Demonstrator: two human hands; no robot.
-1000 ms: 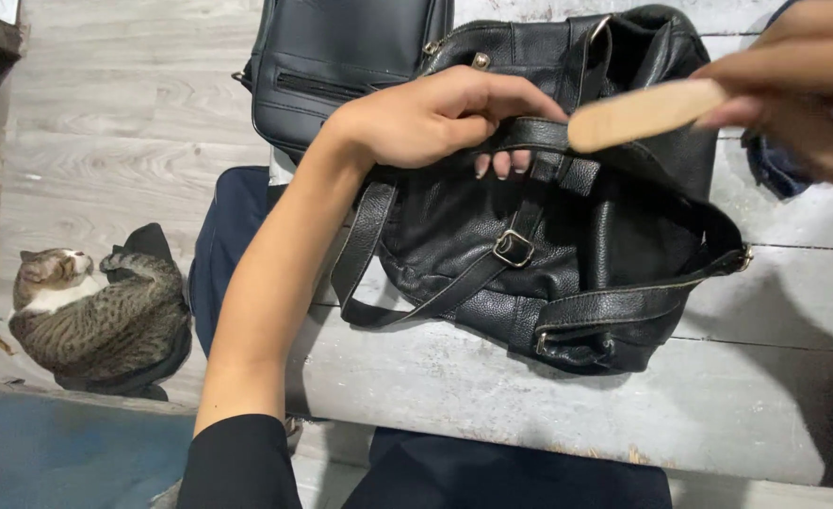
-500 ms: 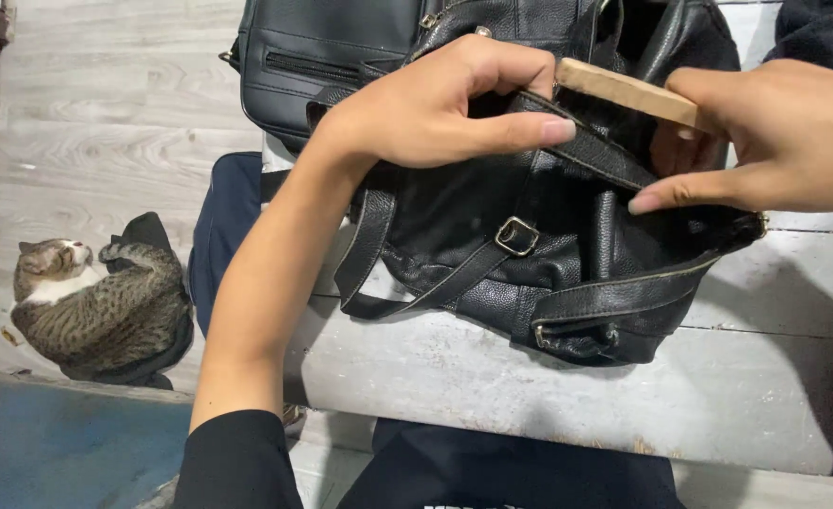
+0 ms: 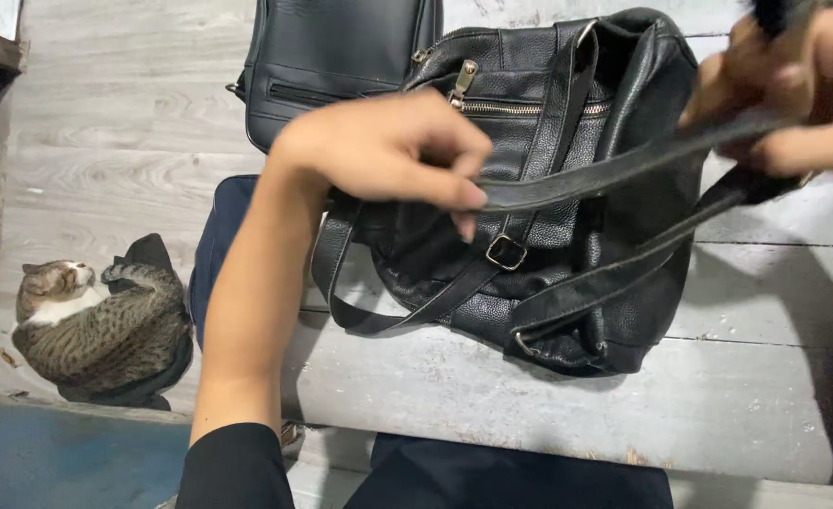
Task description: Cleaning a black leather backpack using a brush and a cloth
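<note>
A black leather backpack (image 3: 539, 273) lies on a grey wooden bench (image 3: 718, 405). My left hand (image 3: 388, 151) pinches one of its shoulder straps (image 3: 605, 174) between thumb and fingers and holds it lifted and stretched to the right. My right hand (image 3: 793, 90) at the top right edge is blurred; it grips the far end of the same strap and appears to hold a dark-tipped brush against it. A brass buckle (image 3: 506, 252) shows on the lower strap.
A second black bag (image 3: 341, 52) lies behind the backpack at the top. A tabby cat (image 3: 96, 325) lies curled on the wooden floor at the left. My dark trouser legs (image 3: 219, 245) show below the bench. A blue mat (image 3: 58, 452) covers the bottom left corner.
The strap has been pulled up and taut between both hands. My right hand has risen to the top right corner, and the wooden brush back is no longer plainly seen.
</note>
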